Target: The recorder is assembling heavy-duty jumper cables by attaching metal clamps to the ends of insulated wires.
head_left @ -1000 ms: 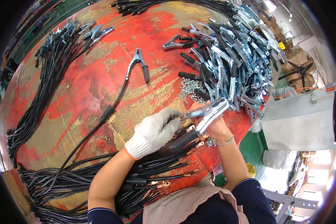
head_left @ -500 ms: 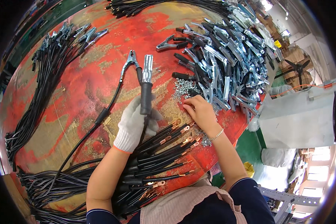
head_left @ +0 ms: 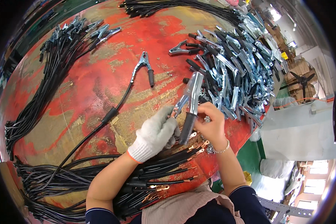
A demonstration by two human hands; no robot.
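My left hand (head_left: 157, 128), in a white knit glove, is closed around the lower end of a metal clamp (head_left: 195, 86) with a black handle grip. A bit of copper shows between the gloved fingertips and the clamp. Against the clamp's other side is my bare right hand (head_left: 211, 122), its fingers bent together; what they hold, if anything, is hidden. Further left, another clamp (head_left: 142, 61) lies on the table, joined to a black cable (head_left: 126, 95). Below my hands lie black cables with copper lugs (head_left: 162, 187).
A big heap of clamps (head_left: 235, 71) covers the right of the red, worn table (head_left: 97, 93). Small loose nuts or screws (head_left: 210, 148) lie near my right wrist. Finished-looking cables with clamps (head_left: 50, 80) lie far left, more black cables (head_left: 175, 6) at the back.
My left hand has moved right with the clamp, which has turned and tilted. My right hand has come up from the small metal parts to the clamp's side. The whole view has shifted slightly.
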